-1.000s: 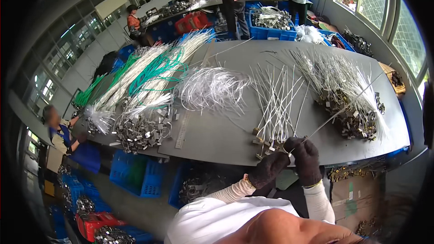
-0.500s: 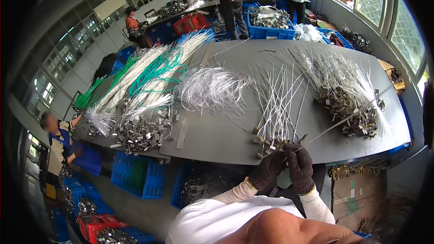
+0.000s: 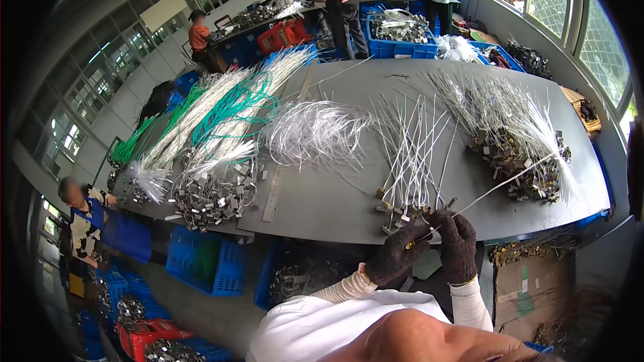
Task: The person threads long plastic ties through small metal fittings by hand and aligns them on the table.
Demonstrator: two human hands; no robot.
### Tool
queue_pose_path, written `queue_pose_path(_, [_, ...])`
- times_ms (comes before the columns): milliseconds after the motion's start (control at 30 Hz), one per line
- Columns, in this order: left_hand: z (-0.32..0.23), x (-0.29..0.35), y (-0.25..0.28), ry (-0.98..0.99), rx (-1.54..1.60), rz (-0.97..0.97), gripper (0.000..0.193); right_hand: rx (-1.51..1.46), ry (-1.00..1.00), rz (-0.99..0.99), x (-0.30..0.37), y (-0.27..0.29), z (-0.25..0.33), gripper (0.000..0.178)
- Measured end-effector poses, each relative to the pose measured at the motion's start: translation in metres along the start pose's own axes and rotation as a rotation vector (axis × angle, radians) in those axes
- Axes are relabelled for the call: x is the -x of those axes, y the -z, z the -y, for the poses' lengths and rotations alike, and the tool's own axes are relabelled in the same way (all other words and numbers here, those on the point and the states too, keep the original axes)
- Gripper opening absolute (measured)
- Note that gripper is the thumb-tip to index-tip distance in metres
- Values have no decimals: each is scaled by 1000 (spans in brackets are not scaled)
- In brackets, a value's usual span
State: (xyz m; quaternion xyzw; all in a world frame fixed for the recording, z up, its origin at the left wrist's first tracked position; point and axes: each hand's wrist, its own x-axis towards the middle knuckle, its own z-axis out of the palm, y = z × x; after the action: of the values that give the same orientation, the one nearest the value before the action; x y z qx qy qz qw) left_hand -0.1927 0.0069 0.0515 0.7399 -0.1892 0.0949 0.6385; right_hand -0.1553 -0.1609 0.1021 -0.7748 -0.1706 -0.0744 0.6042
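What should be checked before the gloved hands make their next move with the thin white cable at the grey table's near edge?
1. Left hand in dark knit glove grips the small brass fitting: ok.
2. Right hand on the thin white cable: ok.
3. Cable runs free to the far pile of white cables with metal clips: cannot tell.
4. Fitting seated on the cable end: cannot tell.
5. Grey table has bare space by the hands: ok.

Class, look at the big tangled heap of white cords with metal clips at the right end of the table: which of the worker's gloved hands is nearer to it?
Right. The right hand is below-left of the heap; the left hand is farther left.
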Motion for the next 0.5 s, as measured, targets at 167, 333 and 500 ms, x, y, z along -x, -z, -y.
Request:
queue_pose_path(167, [-10, 4, 1, -4, -33, -46, 29, -135, -58, 48, 6, -5, -2, 23])
queue_pose_path(333, [-31, -2, -1, -28, -38, -107, 27, -224, -86, 28, 11, -10, 20, 23])
queue_pose_path(500, [-28, -5, -2, -54, -49, -70, 29, -357, 6, -3, 26, -28, 7, 27])
